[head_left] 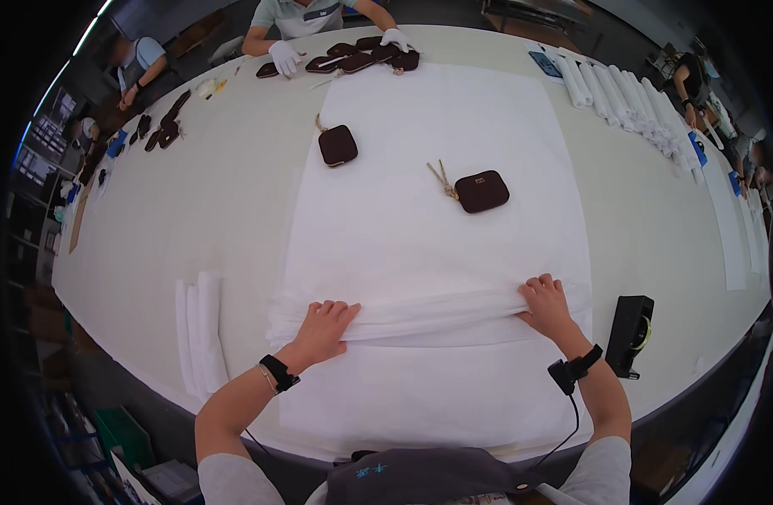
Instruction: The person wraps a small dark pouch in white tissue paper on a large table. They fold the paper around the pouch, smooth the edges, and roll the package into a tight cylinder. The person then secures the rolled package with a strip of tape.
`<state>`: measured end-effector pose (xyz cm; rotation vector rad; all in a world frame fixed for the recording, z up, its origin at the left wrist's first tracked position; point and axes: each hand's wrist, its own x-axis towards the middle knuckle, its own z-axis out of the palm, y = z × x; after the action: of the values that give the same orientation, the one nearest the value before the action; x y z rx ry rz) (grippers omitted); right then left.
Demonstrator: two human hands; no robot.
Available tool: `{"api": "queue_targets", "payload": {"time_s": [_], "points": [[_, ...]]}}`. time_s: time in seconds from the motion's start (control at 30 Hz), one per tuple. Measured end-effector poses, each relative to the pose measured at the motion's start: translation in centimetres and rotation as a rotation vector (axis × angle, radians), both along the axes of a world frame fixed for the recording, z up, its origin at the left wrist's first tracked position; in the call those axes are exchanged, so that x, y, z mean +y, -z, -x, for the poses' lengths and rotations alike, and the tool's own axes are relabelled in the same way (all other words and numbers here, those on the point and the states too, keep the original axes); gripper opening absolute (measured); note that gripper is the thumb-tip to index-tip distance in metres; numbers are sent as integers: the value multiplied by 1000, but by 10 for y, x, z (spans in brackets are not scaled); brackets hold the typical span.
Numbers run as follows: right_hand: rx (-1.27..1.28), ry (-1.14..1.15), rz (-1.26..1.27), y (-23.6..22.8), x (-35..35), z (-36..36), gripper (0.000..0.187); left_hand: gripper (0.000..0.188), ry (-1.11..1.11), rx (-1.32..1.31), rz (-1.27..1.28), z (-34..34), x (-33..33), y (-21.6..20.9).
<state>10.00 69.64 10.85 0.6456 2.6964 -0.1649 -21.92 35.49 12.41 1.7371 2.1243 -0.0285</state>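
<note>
A long white sheet (437,252) of soft, thin material lies up the middle of the table, with a bunched, loosely rolled fold (437,316) across its near part. At the fold's left end my left hand (323,326) grips it with curled fingers. My right hand (545,305) holds the right end the same way, fingers bent over the material. Beyond the fold, two small dark brown zip pouches rest on the sheet. One pouch (482,192) with a tan cord lies right of centre; the other pouch (338,146) is farther off to the left.
Folded white rolls (200,332) lie left of me; a black tape dispenser (629,337) stands right. Across the table, a person's white-gloved hands (285,57) are beside several brown pouches (357,61). Several white rolls (622,94) and a phone (545,64) lie far right.
</note>
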Motion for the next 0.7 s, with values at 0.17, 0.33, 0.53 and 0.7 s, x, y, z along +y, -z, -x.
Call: {"api": "queue_targets", "payload": {"time_s": [0.17, 0.33, 0.53, 0.7], "points": [[214, -102, -6, -29, -34, -60, 95, 68, 3, 5, -87, -1, -23, 4], [138, 161, 111, -37, -36, -88, 88, 62, -13, 132, -16, 21, -40, 5], [320, 27, -226, -18, -24, -90, 50, 57, -33, 201, -20, 34, -51, 7], [213, 150, -180, -6, 5, -98, 42, 41, -100, 213, -3, 39, -60, 9]]}}
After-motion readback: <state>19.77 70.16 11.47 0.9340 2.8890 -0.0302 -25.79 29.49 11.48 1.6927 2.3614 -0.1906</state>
